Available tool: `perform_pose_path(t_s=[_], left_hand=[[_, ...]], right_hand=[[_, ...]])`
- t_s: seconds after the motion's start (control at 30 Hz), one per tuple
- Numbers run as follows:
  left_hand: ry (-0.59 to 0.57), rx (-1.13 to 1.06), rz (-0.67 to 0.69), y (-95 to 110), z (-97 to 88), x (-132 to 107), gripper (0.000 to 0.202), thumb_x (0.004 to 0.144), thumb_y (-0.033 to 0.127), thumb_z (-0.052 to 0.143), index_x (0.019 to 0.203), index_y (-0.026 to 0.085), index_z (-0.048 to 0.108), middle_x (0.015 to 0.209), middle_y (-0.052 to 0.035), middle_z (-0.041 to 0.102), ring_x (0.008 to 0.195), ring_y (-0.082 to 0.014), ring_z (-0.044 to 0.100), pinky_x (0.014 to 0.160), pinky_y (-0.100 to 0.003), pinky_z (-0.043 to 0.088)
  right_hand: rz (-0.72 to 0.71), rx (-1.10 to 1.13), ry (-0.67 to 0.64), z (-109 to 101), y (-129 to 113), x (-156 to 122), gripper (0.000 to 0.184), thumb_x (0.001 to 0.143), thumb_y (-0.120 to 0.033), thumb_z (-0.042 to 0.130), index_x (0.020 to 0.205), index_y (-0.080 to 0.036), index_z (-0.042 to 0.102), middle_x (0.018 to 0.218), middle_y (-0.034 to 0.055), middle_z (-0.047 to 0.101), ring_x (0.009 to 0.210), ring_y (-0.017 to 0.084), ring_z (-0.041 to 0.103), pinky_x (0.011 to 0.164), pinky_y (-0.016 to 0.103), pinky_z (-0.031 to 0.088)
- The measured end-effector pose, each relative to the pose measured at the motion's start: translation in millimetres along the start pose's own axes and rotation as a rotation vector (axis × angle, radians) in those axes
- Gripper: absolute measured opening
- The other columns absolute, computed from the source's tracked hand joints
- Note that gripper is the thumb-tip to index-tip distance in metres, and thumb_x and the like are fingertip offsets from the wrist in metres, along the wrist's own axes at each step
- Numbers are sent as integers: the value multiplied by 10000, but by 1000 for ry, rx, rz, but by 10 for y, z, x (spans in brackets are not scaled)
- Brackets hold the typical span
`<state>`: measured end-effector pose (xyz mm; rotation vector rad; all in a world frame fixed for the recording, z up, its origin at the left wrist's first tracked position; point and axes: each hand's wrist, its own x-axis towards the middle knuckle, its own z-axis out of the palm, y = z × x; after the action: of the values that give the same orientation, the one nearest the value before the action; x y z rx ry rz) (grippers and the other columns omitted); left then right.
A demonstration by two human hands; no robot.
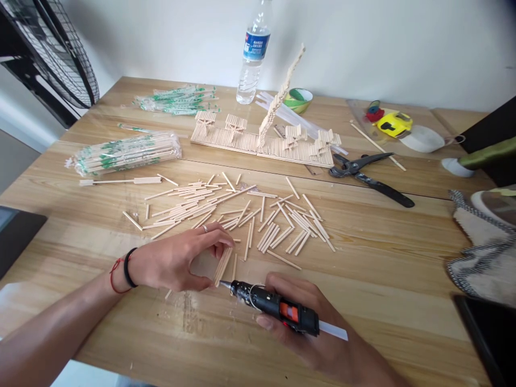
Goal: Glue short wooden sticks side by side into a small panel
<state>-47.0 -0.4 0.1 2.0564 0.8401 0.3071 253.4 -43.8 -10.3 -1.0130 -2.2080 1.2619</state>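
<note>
My right hand (318, 328) grips a black hot glue gun (274, 307) with an orange trigger and a white glue stick sticking out behind. Its nozzle points left at a small raft of short wooden sticks (223, 265) lying on the table. My left hand (179, 260) pinches that raft between thumb and fingers; it wears a ring, and black and red bands circle the wrist. Several loose cut sticks (258, 217) lie scattered just beyond both hands.
A stick-built model (264, 137) with a leaning tower stands farther back. Black shears (368, 172) lie at right. Wrapped chopstick bundles (127, 152) sit at left. A water bottle (253, 54), tape roll (298, 98), yellow tape measure (394, 123) and a fan (48, 51) are behind.
</note>
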Motion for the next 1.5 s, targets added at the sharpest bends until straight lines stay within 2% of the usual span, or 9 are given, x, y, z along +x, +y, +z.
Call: perform_pose_path(t_s=[0.3, 0.67, 1.17, 1.5], left_hand=[[22, -16, 45, -13, 28, 10, 681, 799, 61, 859, 1377, 199, 525, 1256, -72, 628, 1090, -224, 655, 986, -338, 552], [7, -14, 0, 7, 27, -5, 665, 806, 87, 846, 1385, 216, 546, 1260, -80, 651, 1119, -248, 671, 985, -363, 557], [-12, -22, -4, 41, 38, -3, 614, 809, 66, 838, 1322, 225, 539, 1306, -80, 659, 1143, -244, 671, 998, -343, 526], [-14, -51, -34, 35, 52, -21, 572, 809, 86, 825, 1285, 234, 544, 1324, -83, 666, 1126, -240, 680, 989, -352, 536]], right_hand=[[-15, -14, 41, 0, 36, -11, 332, 1050, -403, 652, 805, -261, 479, 709, -58, 523, 618, 138, 502, 567, 262, 384], [11, -11, 79, -15, -5, 36, 290, 1029, -385, 633, 803, -264, 499, 700, -40, 561, 609, 168, 553, 561, 292, 418], [21, -28, 116, -39, 8, 51, 347, 1046, -391, 628, 770, -263, 463, 676, -57, 503, 590, 153, 507, 550, 280, 394], [65, -5, 139, -47, -3, 57, 285, 1064, -386, 622, 814, -260, 565, 707, -40, 583, 623, 166, 549, 600, 288, 453]])
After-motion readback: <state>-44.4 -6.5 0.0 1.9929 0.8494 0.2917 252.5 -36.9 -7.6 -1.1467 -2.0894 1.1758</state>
